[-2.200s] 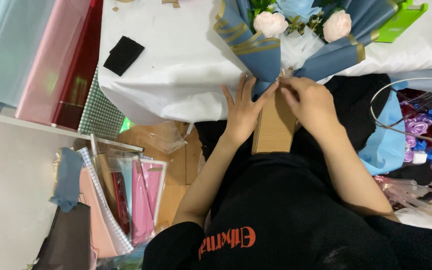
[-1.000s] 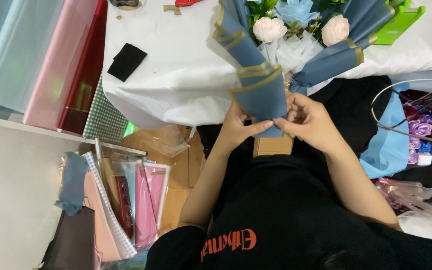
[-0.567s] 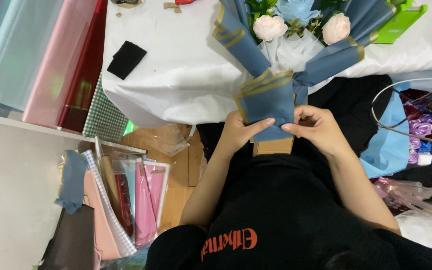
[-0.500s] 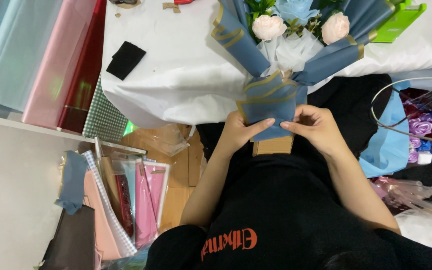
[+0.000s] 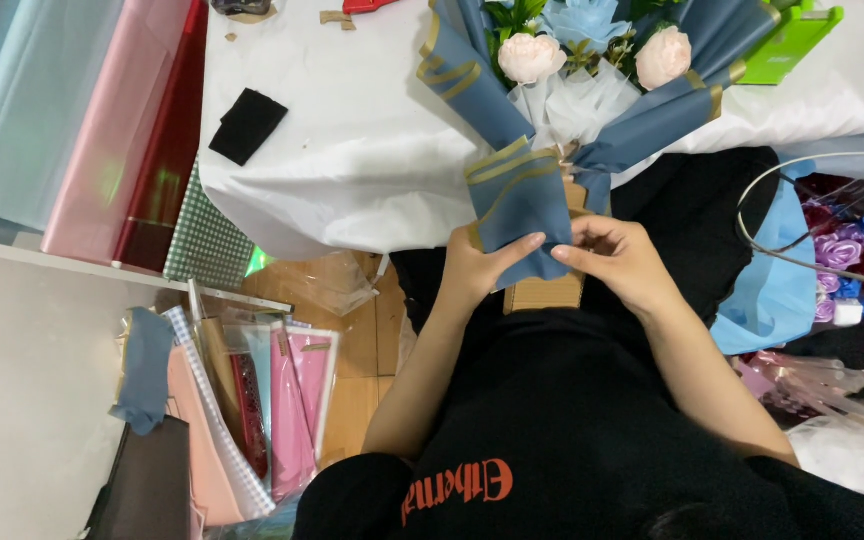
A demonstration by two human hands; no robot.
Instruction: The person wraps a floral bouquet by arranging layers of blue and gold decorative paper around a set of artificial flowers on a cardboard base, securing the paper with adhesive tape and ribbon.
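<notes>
We're folding blue wrapping paper (image 5: 520, 205) at the bouquet (image 5: 592, 60)
Our left hand (image 5: 482, 270) and right hand (image 5: 617, 262) both pinch its lower edge

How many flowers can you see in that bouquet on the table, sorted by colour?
Pale pink round flowers: 2, one on the left and one on the right
Light blue flower at the top: 1
Total: 3 flowers showing; the top of the bouquet is cut off, so more may be hidden.
</notes>
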